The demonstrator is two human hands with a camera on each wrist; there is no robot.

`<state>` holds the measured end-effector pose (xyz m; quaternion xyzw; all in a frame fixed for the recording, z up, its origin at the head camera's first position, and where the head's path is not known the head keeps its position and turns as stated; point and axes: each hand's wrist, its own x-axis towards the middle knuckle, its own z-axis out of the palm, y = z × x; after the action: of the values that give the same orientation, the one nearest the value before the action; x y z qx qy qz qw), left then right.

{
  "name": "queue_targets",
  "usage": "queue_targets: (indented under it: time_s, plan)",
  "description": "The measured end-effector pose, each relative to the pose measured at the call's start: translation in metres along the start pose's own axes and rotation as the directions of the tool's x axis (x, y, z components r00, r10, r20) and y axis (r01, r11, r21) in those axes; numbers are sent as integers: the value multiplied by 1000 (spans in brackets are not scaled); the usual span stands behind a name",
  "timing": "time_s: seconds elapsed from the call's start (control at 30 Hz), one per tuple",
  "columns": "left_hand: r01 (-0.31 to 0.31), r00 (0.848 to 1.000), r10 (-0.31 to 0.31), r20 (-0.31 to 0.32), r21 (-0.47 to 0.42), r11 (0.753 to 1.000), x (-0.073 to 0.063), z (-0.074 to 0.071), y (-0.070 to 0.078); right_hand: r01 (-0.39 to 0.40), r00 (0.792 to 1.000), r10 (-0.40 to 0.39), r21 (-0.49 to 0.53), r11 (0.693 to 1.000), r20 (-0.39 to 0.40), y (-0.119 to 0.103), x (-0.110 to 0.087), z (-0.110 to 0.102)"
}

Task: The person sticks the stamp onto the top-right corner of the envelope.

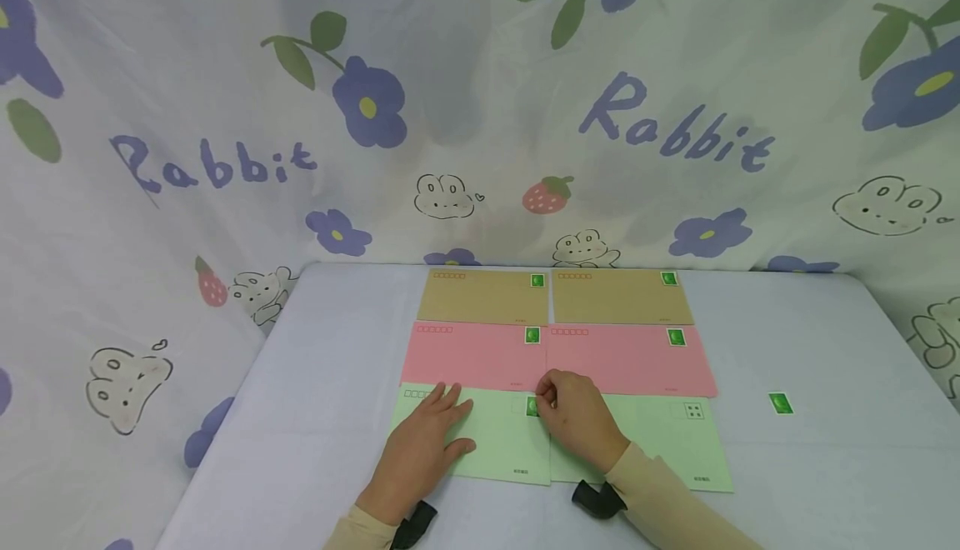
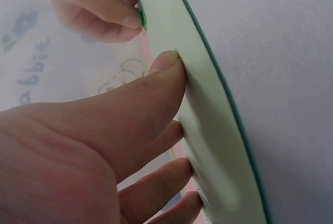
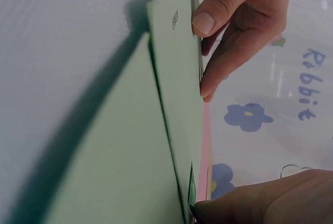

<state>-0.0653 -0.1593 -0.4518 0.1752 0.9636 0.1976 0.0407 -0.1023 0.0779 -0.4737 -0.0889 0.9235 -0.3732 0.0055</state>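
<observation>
My left hand [image 1: 422,448] rests with spread fingers on the left light green envelope [image 1: 502,450]. In the left wrist view its thumb [image 2: 166,73] presses the paper. At that envelope's upper right corner, my right hand [image 1: 581,418] pinches a small green stamp [image 1: 532,406] by its right edge. The right fingers are curled and partly cover the stamp. A sliver of the stamp [image 3: 192,187] shows by the thumb in the right wrist view. Beneath the right wrist lies the right green envelope [image 1: 660,442], with a small printed square at its corner.
Two pink envelopes [image 1: 472,358] and two brown envelopes [image 1: 487,300] lie in rows behind, each bearing a green stamp. One loose stamp [image 1: 781,403] lies on the white table [image 1: 810,483] at the right. A patterned curtain [image 1: 480,117] hangs behind.
</observation>
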Motion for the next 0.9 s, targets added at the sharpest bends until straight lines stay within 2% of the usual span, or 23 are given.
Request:
queue_targets:
  time_s: [0.9]
  plan:
    - [-3, 1000, 3, -8, 10, 1000, 1, 1, -1, 16, 1000, -16, -18, 1000, -4, 1, 0, 1]
